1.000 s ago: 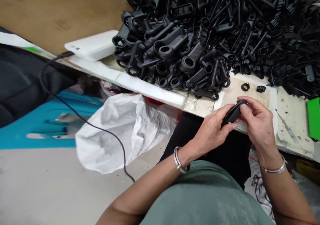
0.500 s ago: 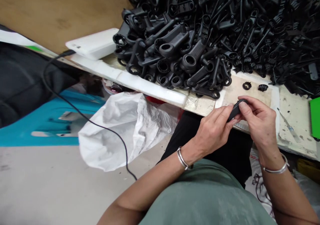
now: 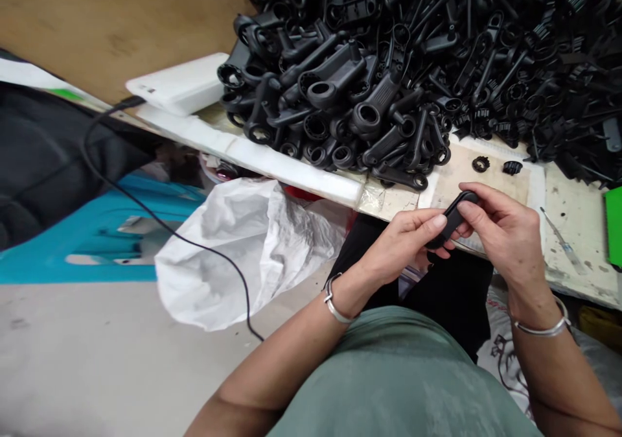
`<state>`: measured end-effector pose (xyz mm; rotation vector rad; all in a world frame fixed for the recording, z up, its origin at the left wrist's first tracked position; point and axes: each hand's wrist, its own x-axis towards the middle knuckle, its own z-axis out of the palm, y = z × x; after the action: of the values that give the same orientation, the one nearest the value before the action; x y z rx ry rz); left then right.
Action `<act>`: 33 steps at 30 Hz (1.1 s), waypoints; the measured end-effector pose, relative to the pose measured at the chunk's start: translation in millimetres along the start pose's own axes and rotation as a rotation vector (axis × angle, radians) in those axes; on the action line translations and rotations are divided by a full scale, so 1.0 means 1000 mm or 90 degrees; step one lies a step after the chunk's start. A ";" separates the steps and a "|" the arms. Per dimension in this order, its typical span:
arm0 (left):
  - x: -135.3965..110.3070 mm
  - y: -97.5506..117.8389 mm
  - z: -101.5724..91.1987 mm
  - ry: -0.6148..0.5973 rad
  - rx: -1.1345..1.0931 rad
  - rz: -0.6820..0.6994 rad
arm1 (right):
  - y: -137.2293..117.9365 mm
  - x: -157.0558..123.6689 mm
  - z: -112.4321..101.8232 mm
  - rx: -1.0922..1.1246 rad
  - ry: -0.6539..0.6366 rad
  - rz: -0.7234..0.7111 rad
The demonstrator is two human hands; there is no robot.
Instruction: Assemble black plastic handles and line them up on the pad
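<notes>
Between my two hands is a black plastic handle part (image 3: 453, 219), long and rounded at the ends, held tilted just off the table's front edge. My left hand (image 3: 413, 233) grips its lower end, thumb on top. At the upper end, my right hand (image 3: 503, 233) pinches it between thumb and fingers. Fingers cover parts of both ends. Beyond my hands, a black toothed ring (image 3: 481, 164) and a second black toothed piece (image 3: 512, 167) lie on the table. A large heap of black plastic parts (image 3: 340, 93) rises behind them.
A small screwdriver-like tool (image 3: 564, 242) lies right of my right hand, near a green object (image 3: 614, 226). A white power bank-like box (image 3: 182, 83) with a black cable (image 3: 194, 246) sits at the left. A white sack (image 3: 243, 255) hangs below the table edge.
My left hand has shifted left and turned, its thumb now on top of the handle part. More of the part's face shows. My right hand keeps its pinch.
</notes>
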<state>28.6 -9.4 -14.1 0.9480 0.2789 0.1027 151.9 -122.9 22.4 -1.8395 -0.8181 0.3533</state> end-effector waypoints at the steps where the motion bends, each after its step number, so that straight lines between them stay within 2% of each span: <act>1: 0.000 -0.001 0.000 0.004 -0.012 -0.004 | 0.000 0.000 -0.001 -0.018 -0.008 -0.006; 5: 0.000 -0.005 0.004 0.049 0.059 0.030 | 0.000 -0.002 -0.001 -0.082 0.006 -0.037; 9: 0.000 -0.004 0.007 0.110 0.288 0.193 | 0.000 -0.005 0.002 -0.094 0.033 -0.044; 11: -0.001 -0.002 0.008 0.146 0.388 0.244 | -0.001 -0.006 0.003 -0.085 0.038 -0.041; 13: -0.002 -0.001 0.009 0.166 0.421 0.245 | -0.001 -0.007 0.005 -0.058 0.035 -0.031; 16: -0.003 -0.002 0.007 0.144 0.326 0.213 | -0.001 -0.007 0.005 -0.009 0.020 -0.011; 19: -0.002 -0.002 0.005 0.079 0.177 0.106 | 0.000 -0.008 0.005 -0.002 0.021 -0.008; 22: -0.001 0.002 0.004 0.035 0.133 0.026 | 0.001 -0.010 0.005 -0.002 0.020 0.001; 27: -0.005 0.005 0.005 0.030 0.223 0.068 | 0.000 -0.013 0.000 0.007 -0.002 0.025; 33: -0.008 0.001 0.009 0.072 0.478 0.202 | 0.000 -0.012 -0.004 0.058 -0.042 0.050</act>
<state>23.3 -17.6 -6.9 1.7341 0.2723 0.3601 145.7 -133.6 22.7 -1.7864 -0.7633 0.4960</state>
